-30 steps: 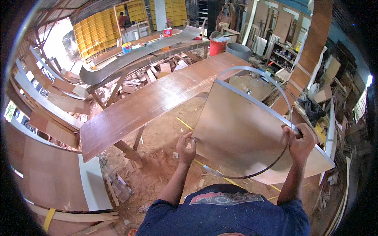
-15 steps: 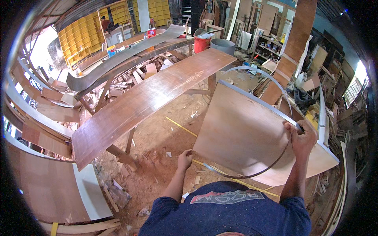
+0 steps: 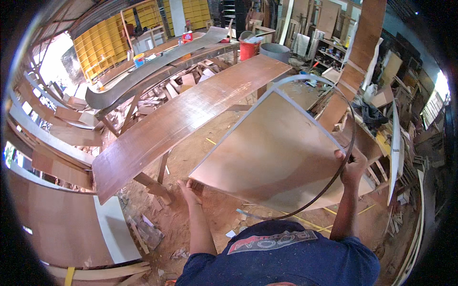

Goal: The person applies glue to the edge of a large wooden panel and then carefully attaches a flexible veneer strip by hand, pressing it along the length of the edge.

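A broad, thin brown wooden panel (image 3: 267, 143) with pale grey edges is held tilted in front of me. My right hand (image 3: 354, 164) is closed around its right edge, thumb on the upper face. A long narrow bent strip (image 3: 352, 133), pale on one side and dark on the other, loops past this hand; whether the fingers grip it too is unclear. The strip's lower end hangs near my shirt. My left hand (image 3: 192, 191) is at the panel's left corner, its thumb stretched out and the other fingers partly hidden at the panel's lower edge.
A long reddish-brown board (image 3: 191, 119) lies on wooden trestles ahead. Behind it stand a red bucket (image 3: 249, 49), a grey drum (image 3: 274, 50) and a curved dark sheet (image 3: 157, 64) over scrap wood. A brown curved panel (image 3: 62, 229) stands at left; offcuts crowd the right.
The wooden panel has swung left and up, its left corner moving toward the long board. My left hand has moved left with that corner; my right hand has shifted slightly left.
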`<act>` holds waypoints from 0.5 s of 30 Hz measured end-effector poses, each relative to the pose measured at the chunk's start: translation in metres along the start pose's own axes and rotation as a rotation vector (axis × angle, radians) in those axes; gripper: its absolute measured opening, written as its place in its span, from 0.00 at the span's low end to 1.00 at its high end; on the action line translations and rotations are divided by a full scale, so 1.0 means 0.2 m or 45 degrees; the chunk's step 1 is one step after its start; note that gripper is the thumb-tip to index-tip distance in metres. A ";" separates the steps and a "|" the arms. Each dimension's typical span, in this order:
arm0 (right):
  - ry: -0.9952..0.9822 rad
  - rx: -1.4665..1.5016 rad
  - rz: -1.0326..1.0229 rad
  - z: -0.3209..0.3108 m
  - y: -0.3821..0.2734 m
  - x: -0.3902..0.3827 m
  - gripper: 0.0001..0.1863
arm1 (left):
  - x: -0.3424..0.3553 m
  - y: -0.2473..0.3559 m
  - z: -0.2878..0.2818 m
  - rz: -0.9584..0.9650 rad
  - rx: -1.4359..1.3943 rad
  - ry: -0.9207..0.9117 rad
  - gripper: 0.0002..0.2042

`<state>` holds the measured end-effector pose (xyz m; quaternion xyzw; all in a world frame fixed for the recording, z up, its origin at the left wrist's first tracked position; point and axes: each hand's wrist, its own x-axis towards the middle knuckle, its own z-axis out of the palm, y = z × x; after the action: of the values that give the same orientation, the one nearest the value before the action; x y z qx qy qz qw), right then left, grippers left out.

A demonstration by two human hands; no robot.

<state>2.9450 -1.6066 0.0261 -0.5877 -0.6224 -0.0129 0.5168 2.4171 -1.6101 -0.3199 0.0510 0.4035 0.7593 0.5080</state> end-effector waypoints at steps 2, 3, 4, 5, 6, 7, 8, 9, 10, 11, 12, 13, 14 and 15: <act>-0.092 0.175 -0.010 0.11 0.01 -0.01 0.35 | 0.03 0.15 -0.14 0.147 -0.084 0.227 0.25; -0.095 0.173 -0.003 0.15 0.03 -0.03 0.35 | 0.02 0.20 -0.10 0.163 0.066 0.450 0.18; -0.107 0.284 -0.020 0.21 0.05 -0.05 0.33 | 0.00 0.23 -0.11 0.170 0.075 0.497 0.16; -0.116 0.393 -0.037 0.27 0.09 -0.07 0.31 | -0.03 0.25 -0.11 0.175 0.083 0.542 0.15; -0.181 0.302 -0.028 0.35 0.17 -0.09 0.31 | -0.05 0.31 -0.24 0.179 0.106 0.541 0.15; -0.198 0.357 -0.030 0.43 0.14 -0.08 0.31 | -0.07 0.36 -0.43 0.193 0.129 0.550 0.15; -0.248 0.356 -0.085 0.51 0.07 -0.06 0.30 | -0.06 0.34 -0.52 0.138 -0.021 0.661 0.14; -0.266 0.344 -0.137 0.55 0.04 -0.05 0.29 | -0.09 0.31 -0.52 0.141 0.026 0.669 0.14; -0.356 0.425 -0.059 0.58 -0.03 -0.03 0.28 | -0.11 0.31 -0.56 0.115 0.065 0.714 0.15; -0.351 0.500 -0.210 0.67 -0.05 0.01 0.26 | -0.16 0.32 -0.69 0.191 0.045 0.682 0.17; -0.329 0.530 -0.279 0.76 -0.02 0.01 0.29 | -0.19 0.32 -0.73 0.133 0.044 0.709 0.17; -0.322 0.595 -0.359 0.87 -0.03 0.03 0.33 | -0.23 0.34 -0.88 0.082 0.048 0.660 0.19; -0.340 0.651 -0.395 0.95 -0.07 0.05 0.30 | -0.28 0.33 -0.98 0.004 0.054 0.799 0.24; -0.337 0.659 -0.383 1.02 -0.08 0.09 0.30 | -0.32 0.31 -1.02 -0.018 0.071 0.845 0.25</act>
<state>2.8090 -1.4716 -0.0482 -0.3348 -0.7466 0.1463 0.5559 2.3033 -1.7864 -0.3932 -0.1878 0.5678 0.7198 0.3525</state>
